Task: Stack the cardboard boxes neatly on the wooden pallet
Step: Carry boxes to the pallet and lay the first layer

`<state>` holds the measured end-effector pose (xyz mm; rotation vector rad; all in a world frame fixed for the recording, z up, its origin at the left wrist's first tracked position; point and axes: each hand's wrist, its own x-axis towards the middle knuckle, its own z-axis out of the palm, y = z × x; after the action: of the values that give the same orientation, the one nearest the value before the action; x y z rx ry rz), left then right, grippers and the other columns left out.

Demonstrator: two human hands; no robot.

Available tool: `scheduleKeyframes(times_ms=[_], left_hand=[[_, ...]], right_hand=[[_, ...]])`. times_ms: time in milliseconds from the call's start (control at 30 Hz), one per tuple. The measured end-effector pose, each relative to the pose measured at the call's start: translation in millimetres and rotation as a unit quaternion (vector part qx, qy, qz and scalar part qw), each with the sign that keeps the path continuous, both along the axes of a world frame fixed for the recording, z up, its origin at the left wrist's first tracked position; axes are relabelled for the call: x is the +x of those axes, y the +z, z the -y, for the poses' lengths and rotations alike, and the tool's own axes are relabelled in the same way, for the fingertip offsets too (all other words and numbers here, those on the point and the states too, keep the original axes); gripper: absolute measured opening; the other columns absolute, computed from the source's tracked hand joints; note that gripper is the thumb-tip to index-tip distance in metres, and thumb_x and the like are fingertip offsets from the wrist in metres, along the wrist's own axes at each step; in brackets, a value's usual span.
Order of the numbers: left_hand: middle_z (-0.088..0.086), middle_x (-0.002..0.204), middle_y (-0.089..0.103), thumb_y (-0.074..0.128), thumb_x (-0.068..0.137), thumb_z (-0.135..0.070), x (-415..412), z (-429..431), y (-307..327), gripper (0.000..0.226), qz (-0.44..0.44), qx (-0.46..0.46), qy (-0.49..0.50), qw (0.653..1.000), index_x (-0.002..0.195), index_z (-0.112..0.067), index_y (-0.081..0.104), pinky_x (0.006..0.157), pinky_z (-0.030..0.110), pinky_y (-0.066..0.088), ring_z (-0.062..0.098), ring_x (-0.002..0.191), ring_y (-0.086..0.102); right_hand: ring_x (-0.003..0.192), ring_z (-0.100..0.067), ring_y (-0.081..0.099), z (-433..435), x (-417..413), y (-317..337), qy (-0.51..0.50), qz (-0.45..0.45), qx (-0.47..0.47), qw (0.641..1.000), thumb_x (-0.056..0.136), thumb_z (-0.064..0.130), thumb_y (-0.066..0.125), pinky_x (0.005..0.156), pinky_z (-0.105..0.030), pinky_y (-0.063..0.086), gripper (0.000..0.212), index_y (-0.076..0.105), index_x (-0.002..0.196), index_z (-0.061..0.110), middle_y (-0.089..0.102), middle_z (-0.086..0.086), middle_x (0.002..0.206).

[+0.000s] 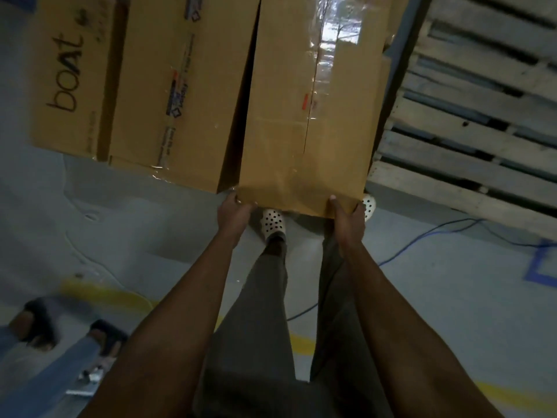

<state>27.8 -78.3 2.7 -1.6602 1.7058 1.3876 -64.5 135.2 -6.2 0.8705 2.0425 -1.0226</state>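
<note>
A long taped cardboard box fills the upper middle of the head view, its near end above my feet. My left hand grips the box's near left corner and my right hand grips its near right corner, thumb on top. To the left lies a second cardboard box, and beside that a third printed "boat". The wooden pallet of pale slats lies on the floor at the right, its left edge hidden behind the held box.
Grey floor with a yellow line and blue tape at the right. A blue cable runs across the floor near the pallet's front. Another person's legs in black sandals stand at the lower left.
</note>
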Motion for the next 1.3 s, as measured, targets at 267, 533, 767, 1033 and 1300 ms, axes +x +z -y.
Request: scheduleKeyframes(times_ms=[267,533,767,1033,1300], left_hand=[[-0.010,0.092,0.060,0.073,0.091,-0.028,-29.3,-16.1,142.9,0.021,-0.151,-0.112,0.007,0.982,0.109,-0.021,0.067,0.083,0.029,0.046,0.016,0.095,0.059],[0.002,0.121,0.053,0.079,0.086,-0.036,-62.6,-95.3,241.2,0.040,-0.248,-0.158,-0.049,0.955,0.119,-0.018,0.066,0.093,0.038,0.052,0.019,0.110,0.056],[0.005,0.126,0.053,0.078,0.085,-0.033,-89.6,-247.1,276.5,0.019,-0.268,-0.180,-0.084,0.943,0.097,-0.029,0.064,0.099,0.047,0.051,0.023,0.114,0.055],[0.000,0.121,0.055,0.077,0.086,-0.040,-113.6,-440.4,295.9,0.031,-0.280,-0.175,-0.126,0.935,0.105,-0.019,0.067,0.098,0.045,0.052,0.021,0.108,0.057],[0.000,0.120,0.058,0.080,0.085,-0.041,-192.7,-547.1,285.6,0.044,-0.274,-0.122,-0.098,0.949,0.118,-0.015,0.067,0.087,0.034,0.049,0.015,0.103,0.057]], right_hand=[[0.119,-0.026,0.058,-3.5,-30.1,139.9,-0.097,-0.171,0.021,0.980,0.080,0.066,0.059,0.106,-0.055,0.043,0.067,0.051,0.135,0.029,0.064,-0.001,0.129],[0.130,-0.032,0.048,-96.9,-57.8,228.8,-0.161,-0.173,0.051,0.970,0.091,0.063,0.057,0.112,-0.054,0.031,0.055,0.059,0.133,0.028,0.063,-0.003,0.132],[0.121,-0.028,0.051,-244.4,-33.8,252.5,-0.226,-0.194,0.092,0.950,0.084,0.065,0.062,0.100,-0.058,0.030,0.050,0.066,0.113,0.024,0.065,0.000,0.121],[0.132,-0.033,0.032,-431.5,-45.3,286.7,-0.246,-0.217,0.155,0.932,0.086,0.064,0.061,0.097,-0.058,0.034,0.070,0.053,0.136,0.016,0.048,-0.004,0.143],[0.127,-0.032,0.034,-536.5,-122.8,299.3,-0.262,-0.284,0.185,0.904,0.086,0.059,0.065,0.097,-0.055,0.033,0.057,0.055,0.127,0.022,0.052,-0.002,0.132]])
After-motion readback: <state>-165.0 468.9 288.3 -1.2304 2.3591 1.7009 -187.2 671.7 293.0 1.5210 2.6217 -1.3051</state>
